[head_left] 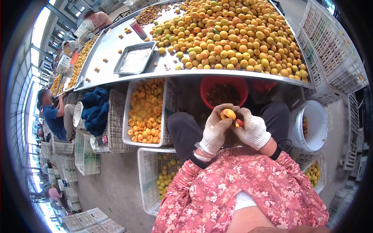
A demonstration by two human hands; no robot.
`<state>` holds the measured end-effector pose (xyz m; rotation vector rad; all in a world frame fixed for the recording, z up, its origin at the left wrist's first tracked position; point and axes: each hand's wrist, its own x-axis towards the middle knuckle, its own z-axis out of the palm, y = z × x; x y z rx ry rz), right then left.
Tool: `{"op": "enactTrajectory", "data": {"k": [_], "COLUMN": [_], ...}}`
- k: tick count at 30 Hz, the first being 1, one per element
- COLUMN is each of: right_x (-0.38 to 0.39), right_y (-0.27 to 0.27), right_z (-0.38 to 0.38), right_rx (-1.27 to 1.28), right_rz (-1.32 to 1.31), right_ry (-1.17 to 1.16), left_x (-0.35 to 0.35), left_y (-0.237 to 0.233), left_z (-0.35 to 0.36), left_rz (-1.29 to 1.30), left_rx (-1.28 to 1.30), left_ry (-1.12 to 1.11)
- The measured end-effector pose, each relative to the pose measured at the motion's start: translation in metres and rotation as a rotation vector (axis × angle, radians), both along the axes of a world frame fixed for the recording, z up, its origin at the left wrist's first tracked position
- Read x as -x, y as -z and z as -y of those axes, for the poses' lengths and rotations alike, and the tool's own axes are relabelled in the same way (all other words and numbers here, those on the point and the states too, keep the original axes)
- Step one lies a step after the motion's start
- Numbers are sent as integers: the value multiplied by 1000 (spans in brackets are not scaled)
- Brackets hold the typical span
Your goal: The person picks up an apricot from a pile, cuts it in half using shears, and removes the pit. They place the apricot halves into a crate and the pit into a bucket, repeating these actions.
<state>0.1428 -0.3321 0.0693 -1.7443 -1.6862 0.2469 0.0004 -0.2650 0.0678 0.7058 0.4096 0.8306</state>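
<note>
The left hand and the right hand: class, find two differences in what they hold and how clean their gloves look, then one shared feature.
The left hand holds a yellow-orange fruit; the right hand grips a small red object. The left glove is stained brown around the fingers; the right glove looks whiter. Both hands wear pale gloves.

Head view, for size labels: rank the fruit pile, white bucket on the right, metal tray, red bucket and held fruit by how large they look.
1. Fruit pile
2. White bucket
3. Metal tray and red bucket: too alike to rank
4. Held fruit
</note>
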Motion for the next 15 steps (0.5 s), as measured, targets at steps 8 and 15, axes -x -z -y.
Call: {"op": "enactTrajectory", "data": {"k": [8,15], "right_x": [-8,-7], "right_y": [13,-10], "right_z": [0,-1], "right_rx": [171,384], "right_rz": [-344,-1387], "right_ry": [-170,-157], "left_x": [2,3], "left_y": [17,16], "left_z": [2,7], "left_rz": [-101,44], "left_rx": [-33,204], "left_ry": [11,-3]}}
